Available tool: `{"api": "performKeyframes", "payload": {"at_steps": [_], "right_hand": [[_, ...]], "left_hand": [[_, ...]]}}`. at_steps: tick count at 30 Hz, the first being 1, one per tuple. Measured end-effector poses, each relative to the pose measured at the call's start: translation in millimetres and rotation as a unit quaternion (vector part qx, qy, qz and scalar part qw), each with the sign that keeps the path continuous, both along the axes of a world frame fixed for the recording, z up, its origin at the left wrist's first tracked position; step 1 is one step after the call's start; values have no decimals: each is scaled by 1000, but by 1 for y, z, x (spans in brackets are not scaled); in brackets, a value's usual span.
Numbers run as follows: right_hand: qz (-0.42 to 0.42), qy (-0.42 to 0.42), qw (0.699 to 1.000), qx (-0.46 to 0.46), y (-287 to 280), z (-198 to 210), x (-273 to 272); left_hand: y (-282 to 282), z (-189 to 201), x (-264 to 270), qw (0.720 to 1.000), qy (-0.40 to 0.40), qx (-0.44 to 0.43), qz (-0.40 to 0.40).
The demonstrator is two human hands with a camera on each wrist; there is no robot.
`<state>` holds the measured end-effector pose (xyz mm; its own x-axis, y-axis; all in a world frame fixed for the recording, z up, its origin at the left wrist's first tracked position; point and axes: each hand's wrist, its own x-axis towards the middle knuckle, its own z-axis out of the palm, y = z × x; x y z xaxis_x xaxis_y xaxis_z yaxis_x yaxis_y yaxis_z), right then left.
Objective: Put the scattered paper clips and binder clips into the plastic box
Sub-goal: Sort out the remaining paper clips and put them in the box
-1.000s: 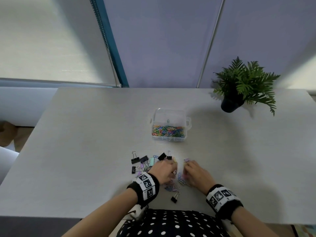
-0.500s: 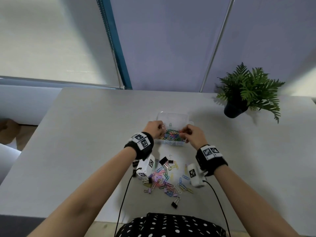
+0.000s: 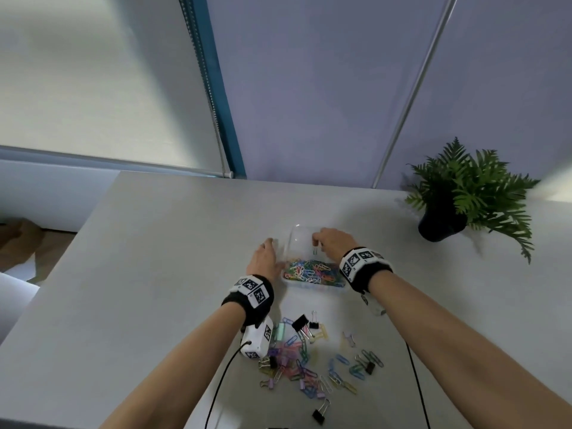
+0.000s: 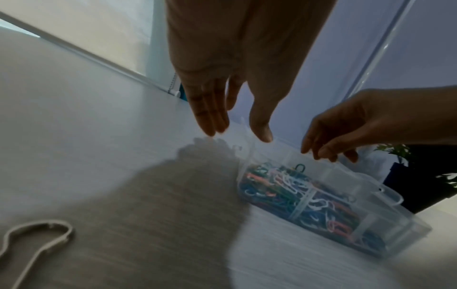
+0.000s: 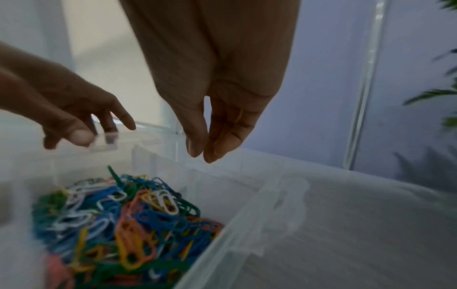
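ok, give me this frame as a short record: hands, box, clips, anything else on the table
left hand: fingers straight, beside the box's left wall, holding nothing
right hand: above the box's far half, fingertips close together; any clip in its grip cannot be told
plastic box: open, coloured paper clips in its near half
loose clips: paper and binder clips scattered on the table, nearer the person than the box
potted plant: far right

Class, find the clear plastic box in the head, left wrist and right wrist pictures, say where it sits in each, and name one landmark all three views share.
Head: plastic box at centre, on the table between the two hands.
Left wrist: plastic box at lower right, below the right hand.
Right wrist: plastic box fills the lower left, under the right hand.
Shared landmark: the heap of coloured paper clips inside it.
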<state>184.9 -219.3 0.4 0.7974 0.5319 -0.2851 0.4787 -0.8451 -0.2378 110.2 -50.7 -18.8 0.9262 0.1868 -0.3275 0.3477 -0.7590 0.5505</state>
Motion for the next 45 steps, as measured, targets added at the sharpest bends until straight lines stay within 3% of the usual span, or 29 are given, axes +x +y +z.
{"api": "performKeyframes", "payload": {"at_steps": [4, 9, 15, 19, 22, 26, 28, 30, 32, 36, 45], "right_hand": [[87, 21, 993, -78, 15, -11, 14], [108, 9, 990, -94, 15, -26, 9], [42, 46, 998, -21, 3, -31, -16], [-63, 49, 989, 126, -9, -21, -31], [-92, 41, 972, 214, -15, -16, -51], [-83, 75, 971, 210, -24, -12, -80], [-81, 64, 972, 210, -35, -9, -94], [-82, 46, 970, 222, -49, -7, -114], [-68, 51, 977, 198, -65, -10, -140], [-40, 100, 992, 66, -94, -29, -190], [-72, 79, 994, -3, -91, -47, -224]], "left_hand": [[6, -9, 0, 998, 39, -38, -8], [15, -12, -15, 997, 32, -67, -21], [13, -17, -41, 996, 19, -82, -32], [10, -12, -43, 995, 21, -96, -29], [9, -8, -44, 995, 23, -94, -29], [6, -9, -52, 996, 21, -89, -14], [4, -7, -65, 998, -29, -58, -15], [3, 1, -85, 992, -108, -30, -52], [0, 5, -110, 981, -134, -27, -135], [-18, -6, -147, 937, -48, -16, -346], [-98, -25, -137, 894, 2, 88, -439]]}}
